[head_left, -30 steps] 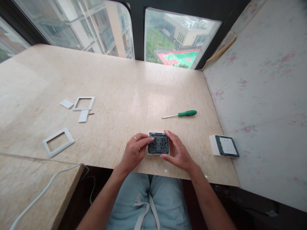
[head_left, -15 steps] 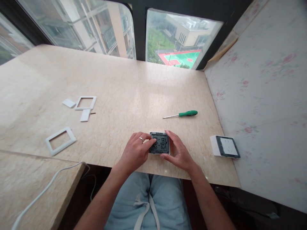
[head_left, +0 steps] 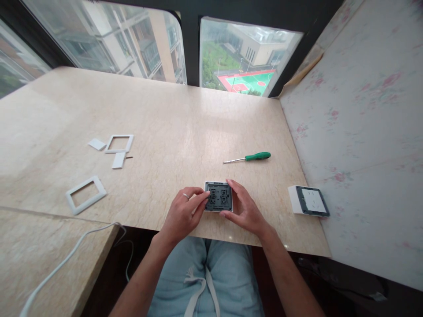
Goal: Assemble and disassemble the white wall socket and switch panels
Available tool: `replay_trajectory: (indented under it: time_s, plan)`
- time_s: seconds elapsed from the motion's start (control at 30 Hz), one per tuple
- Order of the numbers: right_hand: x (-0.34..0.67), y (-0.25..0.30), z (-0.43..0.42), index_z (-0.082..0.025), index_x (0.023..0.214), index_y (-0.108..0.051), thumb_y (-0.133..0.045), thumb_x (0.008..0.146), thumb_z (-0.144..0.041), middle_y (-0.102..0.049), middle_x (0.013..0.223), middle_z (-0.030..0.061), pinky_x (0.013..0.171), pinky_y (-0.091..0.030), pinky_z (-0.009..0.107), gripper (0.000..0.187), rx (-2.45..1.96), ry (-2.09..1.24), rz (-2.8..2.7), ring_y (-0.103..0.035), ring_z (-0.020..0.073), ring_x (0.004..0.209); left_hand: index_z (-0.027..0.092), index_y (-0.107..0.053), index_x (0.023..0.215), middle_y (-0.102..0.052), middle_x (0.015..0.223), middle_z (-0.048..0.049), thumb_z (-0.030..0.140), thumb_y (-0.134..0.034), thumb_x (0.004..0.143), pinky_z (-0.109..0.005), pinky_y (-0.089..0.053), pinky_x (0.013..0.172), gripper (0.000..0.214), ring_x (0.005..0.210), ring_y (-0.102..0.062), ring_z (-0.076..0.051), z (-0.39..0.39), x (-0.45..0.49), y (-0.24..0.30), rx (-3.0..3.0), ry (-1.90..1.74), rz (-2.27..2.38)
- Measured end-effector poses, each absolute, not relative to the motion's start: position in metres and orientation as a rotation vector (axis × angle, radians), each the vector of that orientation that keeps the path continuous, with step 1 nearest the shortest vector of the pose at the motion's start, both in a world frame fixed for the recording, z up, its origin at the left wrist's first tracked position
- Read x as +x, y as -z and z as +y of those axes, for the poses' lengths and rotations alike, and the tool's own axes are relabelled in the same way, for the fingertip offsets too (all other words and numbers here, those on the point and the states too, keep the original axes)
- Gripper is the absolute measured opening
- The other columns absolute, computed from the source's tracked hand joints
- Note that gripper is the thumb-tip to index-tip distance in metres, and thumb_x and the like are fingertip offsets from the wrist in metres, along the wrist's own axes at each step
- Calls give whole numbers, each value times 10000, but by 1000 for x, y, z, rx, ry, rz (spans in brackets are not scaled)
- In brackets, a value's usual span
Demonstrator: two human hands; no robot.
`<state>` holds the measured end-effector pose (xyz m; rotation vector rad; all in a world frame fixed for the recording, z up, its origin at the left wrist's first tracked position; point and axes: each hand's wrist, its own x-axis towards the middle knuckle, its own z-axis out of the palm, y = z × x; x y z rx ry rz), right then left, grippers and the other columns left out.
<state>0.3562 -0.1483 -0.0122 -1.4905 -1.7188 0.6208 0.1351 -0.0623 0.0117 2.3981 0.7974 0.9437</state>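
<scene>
A wall switch (head_left: 218, 199) without its cover lies near the front edge of the counter, its dark grey inner plate facing up inside a white surround. My right hand (head_left: 245, 207) grips it along the right side, thumb at the near corner and fingers at the far corner. At the switch's left edge, my left hand (head_left: 187, 213), wearing a ring, has its thumb and fingertips pinched together. Whatever is between those fingertips, if anything, is too small to make out. Beyond the switch lies a screwdriver (head_left: 247, 157) with a green handle, its shaft pointing left.
Two white frames (head_left: 86, 194) (head_left: 119, 143) and two white rocker covers (head_left: 97, 144) (head_left: 118, 160) lie to the left, a small dark screw-like piece beside one. A boxed socket (head_left: 310, 200) stands by the right wall. A white cable (head_left: 76, 244) crosses the counter's lower left.
My left hand has drawn back slightly to the left from over the plate, uncovering its left mechanism. The right hand stays on the switch. The view has shifted a little.
</scene>
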Motion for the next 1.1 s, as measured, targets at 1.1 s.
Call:
replay_trajectory:
  time_s: [1.1]
  plan:
    - [356, 11, -148, -315, 1541, -240, -731, 826, -437, -394, 1544, 115, 1178, -335, 546, 876, -1487, -622, -1712, -364, 308, 1437, 217, -625, 1219, -596, 1226, -122, 188, -590, 937, -373, -576, 881, 286, 1076, -625, -213, -68, 132, 1, 2286, -987, 817]
